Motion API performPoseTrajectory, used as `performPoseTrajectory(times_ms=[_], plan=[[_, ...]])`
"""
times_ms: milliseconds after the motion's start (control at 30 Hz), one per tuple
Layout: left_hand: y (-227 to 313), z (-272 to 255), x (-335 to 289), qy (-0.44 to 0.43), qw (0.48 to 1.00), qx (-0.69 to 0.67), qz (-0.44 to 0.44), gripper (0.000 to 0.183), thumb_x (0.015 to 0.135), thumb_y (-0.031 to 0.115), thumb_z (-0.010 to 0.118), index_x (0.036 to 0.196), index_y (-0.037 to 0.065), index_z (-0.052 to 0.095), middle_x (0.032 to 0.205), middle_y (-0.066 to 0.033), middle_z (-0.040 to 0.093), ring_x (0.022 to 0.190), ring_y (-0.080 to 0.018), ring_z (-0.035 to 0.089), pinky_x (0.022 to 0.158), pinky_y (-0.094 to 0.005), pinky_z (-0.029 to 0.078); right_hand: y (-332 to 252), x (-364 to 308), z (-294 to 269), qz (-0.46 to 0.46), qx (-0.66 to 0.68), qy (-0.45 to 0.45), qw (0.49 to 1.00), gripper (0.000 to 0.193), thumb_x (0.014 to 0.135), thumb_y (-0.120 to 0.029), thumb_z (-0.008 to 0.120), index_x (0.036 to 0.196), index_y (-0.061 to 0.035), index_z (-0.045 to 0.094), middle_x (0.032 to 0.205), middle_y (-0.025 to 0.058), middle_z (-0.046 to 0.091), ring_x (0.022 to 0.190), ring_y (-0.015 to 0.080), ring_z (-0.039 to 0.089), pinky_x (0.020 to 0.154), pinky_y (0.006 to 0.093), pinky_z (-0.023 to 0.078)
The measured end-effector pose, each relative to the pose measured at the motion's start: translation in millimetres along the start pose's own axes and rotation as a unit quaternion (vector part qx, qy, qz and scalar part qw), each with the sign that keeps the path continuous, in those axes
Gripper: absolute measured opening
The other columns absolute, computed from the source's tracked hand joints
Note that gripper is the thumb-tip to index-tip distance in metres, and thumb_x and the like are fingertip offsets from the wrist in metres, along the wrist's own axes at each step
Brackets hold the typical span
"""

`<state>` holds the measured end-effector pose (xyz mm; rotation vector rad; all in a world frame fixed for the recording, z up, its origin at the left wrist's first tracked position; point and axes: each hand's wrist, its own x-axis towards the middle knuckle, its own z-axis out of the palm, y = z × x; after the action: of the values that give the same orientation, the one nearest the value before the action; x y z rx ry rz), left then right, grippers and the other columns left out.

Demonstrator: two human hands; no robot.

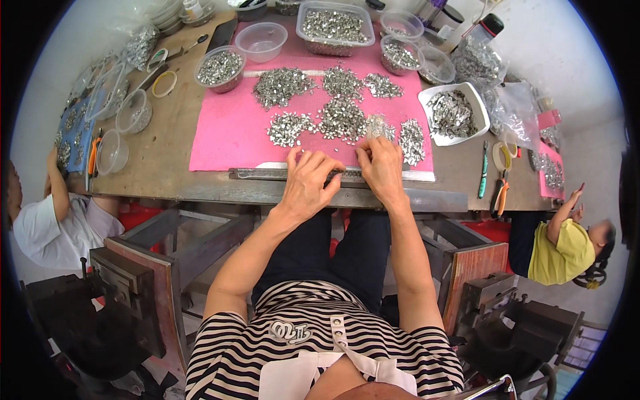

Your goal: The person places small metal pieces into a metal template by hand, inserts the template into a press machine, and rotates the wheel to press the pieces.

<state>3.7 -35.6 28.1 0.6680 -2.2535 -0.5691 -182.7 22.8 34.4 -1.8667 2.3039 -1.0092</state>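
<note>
My left hand [308,179] is at the table's front edge, its thumb and index finger bent toward each other over a long, narrow grooved metal strip [263,174]. Whatever lies between those fingertips is too small to make out. Close by on the right, my right hand [383,168] has its fingers drawn together, tips down at the same strip; what they pinch is hidden. Just beyond my hands, a pink ribbed mat [227,137] carries several heaps of small shiny metal pieces [342,119]. One small heap [412,142] lies beside my right hand.
A white square dish [485,120] of metal pieces stands right of the mat. Clear plastic tubs [261,42] line the back. Orange-handled pliers [500,193] and a teal pen [483,170] lie at right. Co-workers sit left [60,223] and right [563,247].
</note>
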Motion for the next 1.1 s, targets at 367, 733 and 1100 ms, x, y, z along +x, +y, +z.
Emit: performPoseTrajectory(times_ms=[367,733,1100], plan=[[-3,6,-3,0.021,1.0,0.006,0.008,0.013,0.088,0.013,0.074,0.099,0.008,0.071,0.09,-0.0046,0.063,0.089,-0.0242,0.059,0.106,-0.0474,0.034,-25,-35,3,-0.027,0.105,0.06,0.992,0.009,0.085,-0.002,0.07,0.089,-0.004,0.062,0.086,0.0069,0.06,0.084,0.0268,0.057,0.08,0.0405,0.038],[3,12,-2,0.05,0.998,0.038,-0.007,0.022,0.086,0.025,0.077,0.099,0.008,0.071,0.089,-0.0044,0.063,0.089,-0.0249,0.059,0.103,-0.0477,0.036,-14,-29,4,-0.012,0.106,0.087,0.991,0.01,0.085,-0.002,0.071,0.091,-0.006,0.064,0.09,0.006,0.062,0.089,0.0263,0.057,0.081,0.0407,0.038],[2,17,0,0.053,0.998,0.034,-0.017,0.021,0.087,0.026,0.076,0.101,0.011,0.072,0.088,-0.0035,0.059,0.089,-0.0238,0.057,0.105,-0.0514,0.033,5,13,15,-0.056,-0.001,0.043,0.998,0.009,0.083,-0.013,0.078,0.09,-0.0093,0.073,0.086,0.0038,0.063,0.088,0.024,0.059,0.083,0.0394,0.039]])
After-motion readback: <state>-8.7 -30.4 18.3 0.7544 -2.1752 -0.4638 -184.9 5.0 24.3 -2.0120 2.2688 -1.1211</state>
